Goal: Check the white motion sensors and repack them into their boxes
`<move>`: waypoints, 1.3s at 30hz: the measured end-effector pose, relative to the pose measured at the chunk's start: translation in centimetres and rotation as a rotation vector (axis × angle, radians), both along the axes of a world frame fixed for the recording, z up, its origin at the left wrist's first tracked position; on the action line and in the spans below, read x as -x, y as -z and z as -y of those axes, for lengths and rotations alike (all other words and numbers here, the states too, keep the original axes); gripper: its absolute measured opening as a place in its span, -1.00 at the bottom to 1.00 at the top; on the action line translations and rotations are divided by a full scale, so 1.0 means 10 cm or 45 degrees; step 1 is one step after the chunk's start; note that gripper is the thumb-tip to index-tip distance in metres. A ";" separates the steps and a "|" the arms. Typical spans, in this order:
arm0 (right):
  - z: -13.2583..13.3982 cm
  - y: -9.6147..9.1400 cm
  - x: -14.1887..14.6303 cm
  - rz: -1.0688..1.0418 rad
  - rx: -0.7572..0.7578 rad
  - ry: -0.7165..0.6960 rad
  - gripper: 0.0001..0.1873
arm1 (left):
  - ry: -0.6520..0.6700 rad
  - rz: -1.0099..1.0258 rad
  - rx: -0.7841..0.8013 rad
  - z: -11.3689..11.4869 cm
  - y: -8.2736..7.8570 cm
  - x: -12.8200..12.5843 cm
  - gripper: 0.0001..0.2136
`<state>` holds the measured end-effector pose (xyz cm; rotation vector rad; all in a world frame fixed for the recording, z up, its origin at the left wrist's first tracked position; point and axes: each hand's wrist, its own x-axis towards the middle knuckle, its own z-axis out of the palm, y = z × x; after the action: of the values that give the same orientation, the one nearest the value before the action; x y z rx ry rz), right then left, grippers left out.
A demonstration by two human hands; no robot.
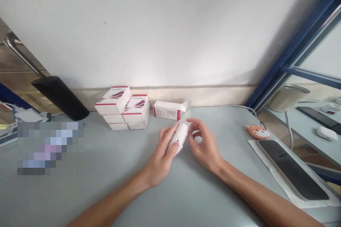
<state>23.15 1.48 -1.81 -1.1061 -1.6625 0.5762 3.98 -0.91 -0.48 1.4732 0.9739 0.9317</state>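
My left hand (pixel 161 156) is wrapped round a small white box (pixel 179 137), held tilted above the grey table. Translucent plastic (pixel 184 117) shows at the box's upper end. Against the right edge of that end are the curled fingers of my right hand (pixel 204 143); whatever lies between their tips is too small to make out. Just behind, a white and red carton (pixel 167 110) lies on its side, its flap standing out at the right end. To the left of my hands, several white and red boxes (pixel 114 100) are stacked in two columns.
Against the wall (pixel 170 28) at left leans a black, long object (pixel 61 97) near a metal tube. A blurred patch (pixel 50 149) covers something on the left. At right are an orange animal-faced case (pixel 258 132), a dark-screened phone-like device (pixel 293 168) on white paper, and a blue-framed mirror (pixel 282 42).
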 end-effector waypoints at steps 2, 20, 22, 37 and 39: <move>0.01 0.00 0.00 -0.018 -0.072 -0.003 -0.63 | -0.066 0.011 -0.020 -0.01 -0.02 0.00 -0.53; 0.05 -0.11 -0.03 0.298 -0.248 -0.003 -0.65 | -0.080 0.236 0.368 -0.17 0.00 0.05 -0.62; 0.05 -0.10 -0.03 0.282 -0.262 0.008 -0.66 | -0.079 0.311 0.389 -0.18 -0.01 0.05 -0.65; 0.10 -0.15 -0.04 0.499 -0.345 -0.246 -0.46 | -0.081 0.466 0.614 -0.22 -0.08 0.09 -0.59; 0.09 -0.14 -0.05 0.425 -0.298 -0.212 -0.50 | -0.067 0.381 0.559 -0.21 -0.08 0.09 -0.54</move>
<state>23.64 0.54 -0.38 -0.9342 -2.0673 0.2992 3.09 1.20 0.31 0.9157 0.9254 0.8776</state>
